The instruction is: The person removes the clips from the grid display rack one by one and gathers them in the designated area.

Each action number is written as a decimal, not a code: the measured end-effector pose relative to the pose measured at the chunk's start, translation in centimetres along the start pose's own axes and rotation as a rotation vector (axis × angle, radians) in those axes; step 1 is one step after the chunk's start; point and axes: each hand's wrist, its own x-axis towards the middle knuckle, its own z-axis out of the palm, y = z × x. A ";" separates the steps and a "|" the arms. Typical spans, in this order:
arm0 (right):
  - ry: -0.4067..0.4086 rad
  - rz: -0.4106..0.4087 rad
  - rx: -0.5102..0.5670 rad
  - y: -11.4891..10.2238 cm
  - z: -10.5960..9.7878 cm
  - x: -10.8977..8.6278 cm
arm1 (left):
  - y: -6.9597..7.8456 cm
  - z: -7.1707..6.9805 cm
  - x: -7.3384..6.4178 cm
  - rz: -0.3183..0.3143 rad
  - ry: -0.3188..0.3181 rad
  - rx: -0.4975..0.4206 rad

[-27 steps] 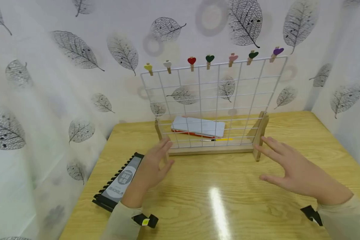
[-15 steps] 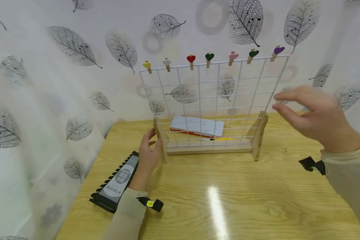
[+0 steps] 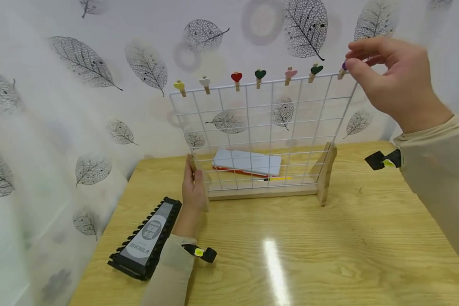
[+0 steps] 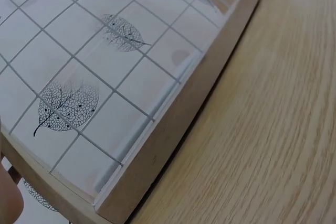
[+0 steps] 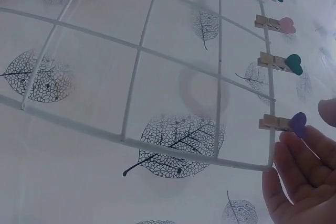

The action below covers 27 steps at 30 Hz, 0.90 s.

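A white wire grid (image 3: pixel 260 114) stands in a wooden base (image 3: pixel 260 194). Heart-topped wooden clothespins line its top wire, among them a yellow one (image 3: pixel 179 86), a red one (image 3: pixel 236 79) and a pink one (image 3: pixel 290 75). At the base's left leg, my left hand (image 3: pixel 193 191) holds the wood between thumb and fingers; only a bit of finger shows in the left wrist view. My right hand (image 3: pixel 399 80) is at the top right corner, fingertips right at the purple heart clothespin (image 5: pixel 286 123). In the right wrist view its thumb stands apart from the heart.
A black holder with a grey label (image 3: pixel 147 238) lies on the table left of my left forearm. Behind the grid are a flat white case with a red edge (image 3: pixel 248 162) and a thin yellow-handled brush (image 3: pixel 277 179). A leaf-printed curtain (image 3: pixel 145 127) hangs behind.
My right hand has risen from beside the right leg to the purple clothespin at the top corner. My left hand has moved in and taken hold of the left leg.
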 end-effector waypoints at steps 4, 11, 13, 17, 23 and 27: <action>-0.016 0.022 0.024 0.4 0.4 0.0 | 0.3 0.2 0.1 -0.017 0.035 0.034; -0.040 0.106 0.132 0.9 0.4 0.1 | 4.0 0.3 -0.3 -0.045 0.066 0.077; -0.055 0.146 0.186 0.9 0.2 0.2 | 4.6 0.3 -0.4 -0.049 0.066 0.083; -0.071 0.165 0.221 0.9 0.1 0.3 | 4.7 0.2 -0.4 -0.049 0.096 0.102; -0.080 0.135 0.157 1.1 0.1 0.5 | 4.6 0.1 -0.4 -0.013 0.105 0.124; -0.089 0.135 0.137 1.3 0.1 0.4 | 4.4 0.0 -0.4 -0.016 0.096 0.149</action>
